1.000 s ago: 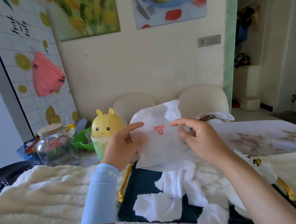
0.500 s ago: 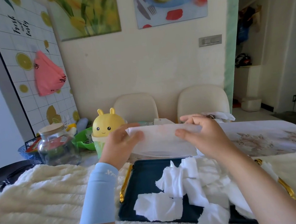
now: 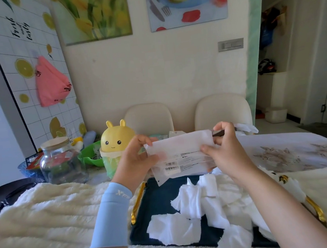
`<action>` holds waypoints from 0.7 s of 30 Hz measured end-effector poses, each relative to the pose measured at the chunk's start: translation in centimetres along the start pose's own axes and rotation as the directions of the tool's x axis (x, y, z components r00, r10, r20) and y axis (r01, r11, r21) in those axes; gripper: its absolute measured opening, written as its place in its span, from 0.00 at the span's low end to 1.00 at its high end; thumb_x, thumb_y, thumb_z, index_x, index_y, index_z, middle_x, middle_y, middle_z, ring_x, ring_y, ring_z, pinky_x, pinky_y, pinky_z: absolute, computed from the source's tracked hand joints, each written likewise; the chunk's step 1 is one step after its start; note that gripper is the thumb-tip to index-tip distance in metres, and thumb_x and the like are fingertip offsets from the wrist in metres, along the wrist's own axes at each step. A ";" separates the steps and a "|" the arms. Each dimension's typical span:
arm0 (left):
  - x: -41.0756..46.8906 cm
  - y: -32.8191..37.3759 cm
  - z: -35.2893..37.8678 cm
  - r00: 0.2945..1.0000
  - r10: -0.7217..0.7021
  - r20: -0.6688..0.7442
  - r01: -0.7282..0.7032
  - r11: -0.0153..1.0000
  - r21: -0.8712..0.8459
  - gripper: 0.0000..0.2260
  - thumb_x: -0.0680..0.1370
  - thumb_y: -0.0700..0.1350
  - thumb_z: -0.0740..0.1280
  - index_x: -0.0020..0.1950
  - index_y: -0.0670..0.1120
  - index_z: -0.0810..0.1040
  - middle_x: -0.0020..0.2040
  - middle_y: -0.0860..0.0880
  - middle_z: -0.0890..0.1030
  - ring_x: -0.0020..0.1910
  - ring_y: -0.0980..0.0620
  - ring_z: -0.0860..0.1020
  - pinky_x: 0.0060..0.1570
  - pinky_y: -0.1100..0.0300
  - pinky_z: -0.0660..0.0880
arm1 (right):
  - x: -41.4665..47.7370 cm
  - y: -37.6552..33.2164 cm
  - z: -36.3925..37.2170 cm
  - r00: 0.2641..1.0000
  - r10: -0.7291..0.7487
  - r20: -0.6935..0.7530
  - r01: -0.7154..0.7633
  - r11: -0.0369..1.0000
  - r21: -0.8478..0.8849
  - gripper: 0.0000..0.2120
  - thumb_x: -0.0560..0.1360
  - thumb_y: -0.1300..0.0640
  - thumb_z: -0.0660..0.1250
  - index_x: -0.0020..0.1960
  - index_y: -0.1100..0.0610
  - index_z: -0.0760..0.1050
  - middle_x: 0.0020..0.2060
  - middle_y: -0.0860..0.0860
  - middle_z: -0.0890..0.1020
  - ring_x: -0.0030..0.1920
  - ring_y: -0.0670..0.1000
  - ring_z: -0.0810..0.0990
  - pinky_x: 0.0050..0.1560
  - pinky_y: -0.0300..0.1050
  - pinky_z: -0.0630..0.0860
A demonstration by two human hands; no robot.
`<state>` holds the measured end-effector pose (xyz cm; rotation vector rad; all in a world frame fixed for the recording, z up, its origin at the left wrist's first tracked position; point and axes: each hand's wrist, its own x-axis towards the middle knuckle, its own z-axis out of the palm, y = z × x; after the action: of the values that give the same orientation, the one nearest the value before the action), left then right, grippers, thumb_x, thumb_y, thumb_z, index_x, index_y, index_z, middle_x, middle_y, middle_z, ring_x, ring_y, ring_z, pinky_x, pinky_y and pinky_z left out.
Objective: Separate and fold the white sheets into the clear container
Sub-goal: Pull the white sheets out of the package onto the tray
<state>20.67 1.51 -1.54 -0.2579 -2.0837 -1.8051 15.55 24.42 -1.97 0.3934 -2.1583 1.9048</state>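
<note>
Left hand [image 3: 136,161] and right hand [image 3: 227,150] grip the folded white sheet [image 3: 181,145] and clear pouch [image 3: 180,168] at the tray's [image 3: 158,201] twelve o'clock; slackening risks unfolding.

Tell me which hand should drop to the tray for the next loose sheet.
Right, probably. The loose white sheets are heaped toward the right side of the tray, just below the right hand. The left hand grips the clear packet and could likely hold it alone.

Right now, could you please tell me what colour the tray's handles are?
The handles are gold; the head view shows it.
</note>
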 end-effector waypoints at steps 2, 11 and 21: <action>0.2 -0.4 -0.1 0.999 -0.042 -0.014 0.043 0.995 0.091 0.17 0.76 0.29 0.67 0.36 0.51 0.80 0.47 0.56 0.84 0.50 0.45 0.83 0.43 0.56 0.81 | 0.0 0.1 0.1 0.998 -0.055 -0.005 0.055 0.997 -0.050 0.21 0.76 0.66 0.69 0.45 0.41 0.67 0.52 0.59 0.78 0.43 0.63 0.82 0.26 0.48 0.78; 0.3 -0.7 -1.6 0.972 -0.212 0.097 0.163 0.916 0.367 0.39 0.71 0.34 0.75 0.78 0.50 0.63 0.64 0.52 0.77 0.62 0.52 0.77 0.65 0.51 0.74 | -0.5 -0.3 0.1 0.960 0.019 0.280 0.081 0.936 -0.343 0.33 0.77 0.61 0.68 0.79 0.46 0.63 0.73 0.39 0.67 0.74 0.39 0.64 0.68 0.35 0.61; 0.6 -1.3 -2.9 0.986 -0.144 0.089 0.090 0.891 0.445 0.39 0.71 0.33 0.74 0.73 0.64 0.66 0.60 0.59 0.74 0.51 0.39 0.79 0.50 0.50 0.82 | 1.6 -0.4 2.0 0.948 0.003 0.318 0.149 0.879 -0.453 0.35 0.77 0.64 0.68 0.80 0.47 0.61 0.78 0.43 0.63 0.77 0.43 0.60 0.69 0.33 0.57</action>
<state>20.06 -1.57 -2.20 -0.1191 -2.5720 -1.3475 14.16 22.35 -1.26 0.6978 -2.6638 1.2689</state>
